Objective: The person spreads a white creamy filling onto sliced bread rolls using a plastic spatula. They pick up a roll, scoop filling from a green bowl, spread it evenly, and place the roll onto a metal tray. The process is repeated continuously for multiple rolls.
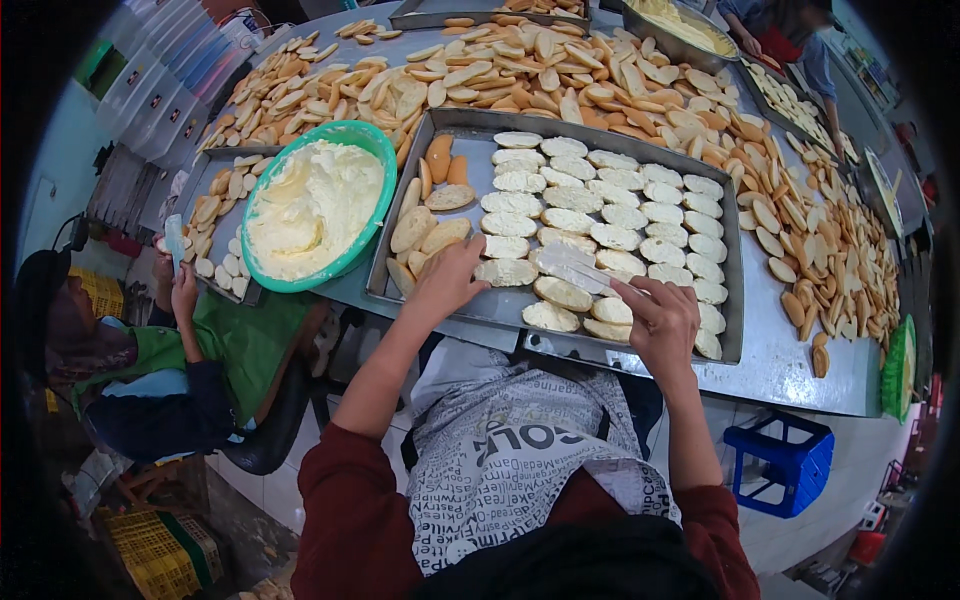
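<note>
Two hands: left hand (447,278) and right hand (662,318), both over the tray (477,158).
Right grip: fingers closed round a spatula (572,266), blade pointing left.
Left grip: fingers loosely curled at the left end of a bread slice (506,272); cannot tell whether pinching or only touching.
Slice position: toward the tray's near edge, long axis left-right, left hand nearer, spatula blade by its right end.
</note>
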Available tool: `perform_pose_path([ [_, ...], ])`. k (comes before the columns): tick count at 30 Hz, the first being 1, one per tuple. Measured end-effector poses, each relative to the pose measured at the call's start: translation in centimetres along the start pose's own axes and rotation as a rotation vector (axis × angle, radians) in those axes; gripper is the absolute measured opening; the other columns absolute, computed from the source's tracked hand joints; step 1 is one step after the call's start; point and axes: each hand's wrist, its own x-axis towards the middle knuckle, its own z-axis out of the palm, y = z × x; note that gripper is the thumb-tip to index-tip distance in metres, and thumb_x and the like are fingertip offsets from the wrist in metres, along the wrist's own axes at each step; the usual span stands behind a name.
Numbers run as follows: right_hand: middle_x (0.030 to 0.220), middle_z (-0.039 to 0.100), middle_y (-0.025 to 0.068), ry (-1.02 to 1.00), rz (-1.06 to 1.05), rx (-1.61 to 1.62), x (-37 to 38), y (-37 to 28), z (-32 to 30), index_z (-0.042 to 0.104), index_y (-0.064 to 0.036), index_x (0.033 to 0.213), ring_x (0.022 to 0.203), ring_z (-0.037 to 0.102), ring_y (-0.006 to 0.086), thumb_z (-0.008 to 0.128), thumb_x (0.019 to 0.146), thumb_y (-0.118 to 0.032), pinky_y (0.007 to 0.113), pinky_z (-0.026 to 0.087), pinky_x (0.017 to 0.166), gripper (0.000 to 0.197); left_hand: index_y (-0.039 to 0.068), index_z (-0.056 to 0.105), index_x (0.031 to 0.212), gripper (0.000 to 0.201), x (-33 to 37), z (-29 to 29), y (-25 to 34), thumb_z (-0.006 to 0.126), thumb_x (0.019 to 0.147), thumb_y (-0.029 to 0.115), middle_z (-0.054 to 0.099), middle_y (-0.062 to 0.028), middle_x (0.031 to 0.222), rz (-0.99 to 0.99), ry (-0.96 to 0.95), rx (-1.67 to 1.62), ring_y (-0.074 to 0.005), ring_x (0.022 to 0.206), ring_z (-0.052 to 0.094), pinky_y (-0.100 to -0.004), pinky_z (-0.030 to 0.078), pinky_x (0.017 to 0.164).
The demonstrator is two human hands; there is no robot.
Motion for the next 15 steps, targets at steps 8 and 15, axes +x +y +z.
perform_pose_path([
  [8, 0.091, 0.068, 0.0043, 0.062, 0.122, 0.082, -0.7, 0.0, -1.1, 0.073, -0.0202, 0.101, 0.076, 0.061, 0.0197, 0.064, 0.063, 0.007, 0.033, 0.04, 0.07, 0.048, 0.001, 0.054, 0.094, 0.039, -0.9, -2.6, -1.4, 0.078, 0.068, 0.017, 0.062, -0.0169, 0.091, -0.203, 0.243, 0.252, -0.0355, 0.089, 0.061, -0.0438, 0.049, 0.074],
  [15, 0.092, 0.069, 0.0055, 0.074, 0.158, 0.151, -1.1, 0.0, -0.6, 0.073, -0.022, 0.104, 0.078, 0.062, 0.019, 0.066, 0.069, 0.005, 0.031, 0.041, 0.07, 0.045, 0.0, 0.056, 0.096, 0.029, -0.4, -1.5, -1.6, 0.071, 0.076, 0.014, 0.062, -0.0181, 0.091, -0.191, 0.265, 0.332, -0.0349, 0.089, 0.061, -0.0431, 0.049, 0.075],
])
